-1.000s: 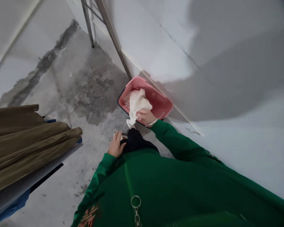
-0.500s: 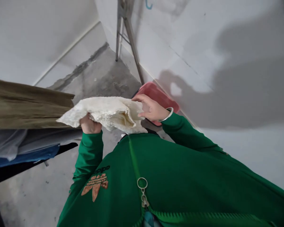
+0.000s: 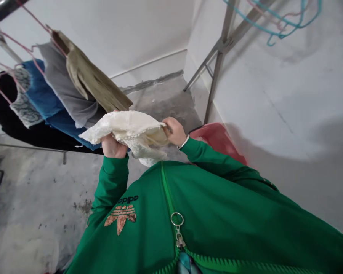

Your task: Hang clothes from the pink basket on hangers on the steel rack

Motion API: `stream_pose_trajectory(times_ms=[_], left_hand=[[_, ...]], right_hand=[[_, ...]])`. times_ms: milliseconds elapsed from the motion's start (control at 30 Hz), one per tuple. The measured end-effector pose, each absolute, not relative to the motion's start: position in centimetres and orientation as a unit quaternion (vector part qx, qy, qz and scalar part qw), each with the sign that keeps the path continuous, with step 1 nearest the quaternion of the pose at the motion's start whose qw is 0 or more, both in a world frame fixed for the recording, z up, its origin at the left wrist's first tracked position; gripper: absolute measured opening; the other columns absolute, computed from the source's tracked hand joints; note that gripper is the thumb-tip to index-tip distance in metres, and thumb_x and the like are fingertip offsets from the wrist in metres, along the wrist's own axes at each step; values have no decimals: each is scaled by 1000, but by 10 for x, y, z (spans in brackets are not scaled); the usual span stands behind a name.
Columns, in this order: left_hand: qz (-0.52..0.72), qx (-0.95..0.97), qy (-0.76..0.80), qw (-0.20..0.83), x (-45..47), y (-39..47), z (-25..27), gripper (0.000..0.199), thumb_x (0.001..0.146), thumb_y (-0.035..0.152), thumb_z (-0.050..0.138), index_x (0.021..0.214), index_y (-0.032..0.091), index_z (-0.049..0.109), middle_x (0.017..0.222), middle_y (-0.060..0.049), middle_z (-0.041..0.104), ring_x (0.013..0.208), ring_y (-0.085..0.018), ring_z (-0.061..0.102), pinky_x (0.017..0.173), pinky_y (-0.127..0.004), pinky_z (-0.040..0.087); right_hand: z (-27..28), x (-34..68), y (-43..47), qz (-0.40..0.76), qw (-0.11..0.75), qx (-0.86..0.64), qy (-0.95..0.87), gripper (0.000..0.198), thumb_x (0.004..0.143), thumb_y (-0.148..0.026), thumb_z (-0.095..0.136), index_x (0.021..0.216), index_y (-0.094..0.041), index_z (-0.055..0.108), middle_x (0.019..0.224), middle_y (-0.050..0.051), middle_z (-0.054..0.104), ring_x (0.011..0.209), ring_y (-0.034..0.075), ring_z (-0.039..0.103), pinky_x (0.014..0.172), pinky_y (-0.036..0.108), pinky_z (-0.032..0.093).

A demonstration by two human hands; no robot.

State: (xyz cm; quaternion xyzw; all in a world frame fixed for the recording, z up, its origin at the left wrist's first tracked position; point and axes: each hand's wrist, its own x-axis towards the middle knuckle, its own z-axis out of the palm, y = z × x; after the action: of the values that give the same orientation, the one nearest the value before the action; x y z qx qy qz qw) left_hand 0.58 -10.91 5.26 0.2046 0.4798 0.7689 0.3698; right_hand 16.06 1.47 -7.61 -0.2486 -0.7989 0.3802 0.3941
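A white lace-trimmed garment (image 3: 131,125) is stretched between my two hands in front of my waist. My left hand (image 3: 113,146) grips its underside near the left end, with the fingers partly hidden under the cloth. At the other end, my right hand (image 3: 175,131) pinches the garment's edge. Its lower folds hang down close to my green jacket. Which kind of garment it is, I cannot tell.
Clothes on pink hangers, among them an olive garment (image 3: 94,78) and a blue one (image 3: 42,91), hang at the left. A pink tub (image 3: 221,140) stands on the floor at the right. Beyond it is a metal rack leg (image 3: 213,83). Blue hangers (image 3: 288,30) hang upper right.
My right hand has closed on the garment's edge, where its fingers were spread before. The garment is more opened out. The view has swung, bringing the hanging clothes and hangers into sight.
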Motion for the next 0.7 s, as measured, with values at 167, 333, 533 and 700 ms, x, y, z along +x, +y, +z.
stream_pose_trajectory(times_ms=[167, 333, 533, 700], left_hand=[[786, 164, 546, 241, -45, -133, 14, 37, 77, 39, 66, 107, 18, 63, 112, -7, 69, 118, -23, 60, 106, -37, 46], [703, 179, 679, 113, -75, -160, -34, 62, 60, 25, 73, 119, 13, 57, 111, -11, 66, 109, -25, 63, 102, -42, 46], [452, 550, 702, 16, -13, -150, -31, 88, 64, 45, 75, 140, 17, 41, 139, -15, 43, 133, -32, 38, 111, -49, 33], [324, 551, 769, 11, 17, -118, -51, 51, 76, 25, 59, 125, 13, 53, 114, -16, 51, 114, -30, 50, 100, -45, 43]], right_hand=[[-38, 149, 35, 555, 411, -231, -685, 44, 86, -61, 51, 78, -18, 53, 65, -2, 45, 61, 10, 42, 60, 24, 37], [1, 142, 25, 655, 354, -170, -646, 43, 79, -58, 64, 77, -17, 56, 68, -1, 50, 61, 9, 43, 57, 21, 35], [10, 134, 6, 674, 284, -135, -668, 38, 80, -52, 64, 78, -15, 57, 69, 0, 54, 62, 9, 46, 56, 20, 37], [11, 137, 2, 641, 271, -148, -703, 31, 83, -45, 58, 80, -15, 57, 70, 0, 54, 63, 9, 47, 57, 21, 38]])
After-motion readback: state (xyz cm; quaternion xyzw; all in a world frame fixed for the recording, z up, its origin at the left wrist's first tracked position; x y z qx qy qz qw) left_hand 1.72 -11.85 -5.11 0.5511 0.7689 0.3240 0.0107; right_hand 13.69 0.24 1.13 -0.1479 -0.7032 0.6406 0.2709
